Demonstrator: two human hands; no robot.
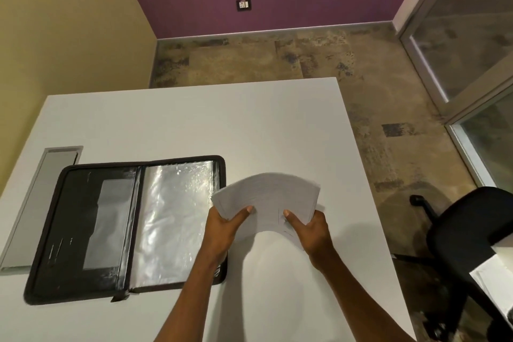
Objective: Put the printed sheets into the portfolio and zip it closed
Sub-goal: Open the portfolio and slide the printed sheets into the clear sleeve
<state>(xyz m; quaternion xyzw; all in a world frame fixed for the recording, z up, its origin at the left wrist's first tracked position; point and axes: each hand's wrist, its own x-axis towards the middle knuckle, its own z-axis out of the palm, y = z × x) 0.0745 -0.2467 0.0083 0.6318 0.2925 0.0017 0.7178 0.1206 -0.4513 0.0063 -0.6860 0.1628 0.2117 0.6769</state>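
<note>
At the frame's center, the left hand (225, 226) and right hand (310, 228) pinch 1 bowed stack of sheets (268, 197) and should square it before sliding it into the open portfolio (127, 226), lower left.

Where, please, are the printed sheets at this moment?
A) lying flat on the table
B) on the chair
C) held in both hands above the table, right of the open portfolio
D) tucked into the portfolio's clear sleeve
C: the sheets bow upward between the left hand and the right hand, while the portfolio lies open to their left.
</note>
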